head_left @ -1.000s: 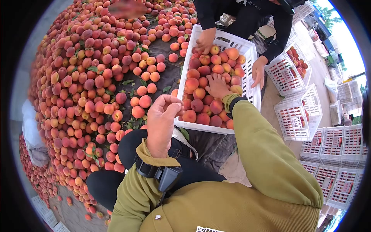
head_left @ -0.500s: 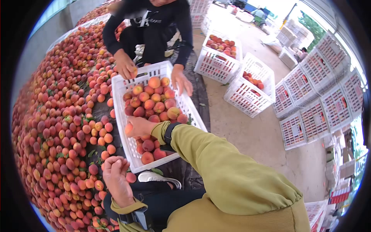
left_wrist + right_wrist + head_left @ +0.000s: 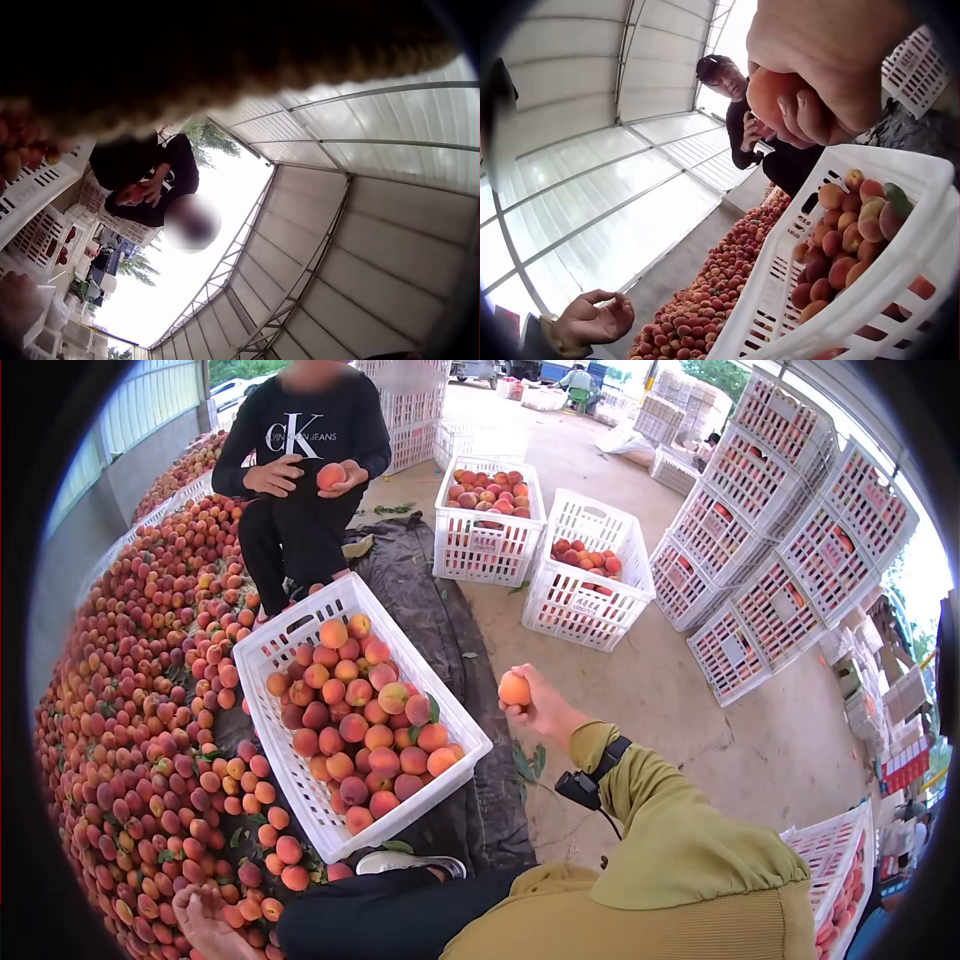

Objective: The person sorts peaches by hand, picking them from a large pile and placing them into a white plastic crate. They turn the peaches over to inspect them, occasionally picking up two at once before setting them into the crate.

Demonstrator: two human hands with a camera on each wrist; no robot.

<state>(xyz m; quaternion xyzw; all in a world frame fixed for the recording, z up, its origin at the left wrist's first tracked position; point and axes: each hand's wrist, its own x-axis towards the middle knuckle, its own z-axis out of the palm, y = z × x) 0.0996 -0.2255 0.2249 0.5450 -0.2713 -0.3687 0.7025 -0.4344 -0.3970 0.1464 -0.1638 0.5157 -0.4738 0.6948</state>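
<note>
My right hand (image 3: 548,708) grips a single orange peach (image 3: 514,689) out to the right of the white plastic crate (image 3: 300,800). The right wrist view shows the fingers (image 3: 810,116) curled round the fruit. Peaches (image 3: 352,727) fill much of the crate, a few with green leaves among them. Low on the left, my left hand (image 3: 208,922) hangs near the big peach pile (image 3: 130,760). Its palm faces up with fingers loosely bent and nothing in them, as the right wrist view also shows.
A person in black (image 3: 320,450) sits beyond the crate, holding a peach (image 3: 331,477). Two part-filled crates (image 3: 485,550) stand on the concrete floor, with tall crate stacks (image 3: 750,510) further right. Another crate (image 3: 830,850) is near my right side. Dark sheeting (image 3: 420,590) lies beneath the crate.
My right hand has come out of the crate and now holds a peach to its right. My left hand has moved down and left. The other person has sat back with a peach.
</note>
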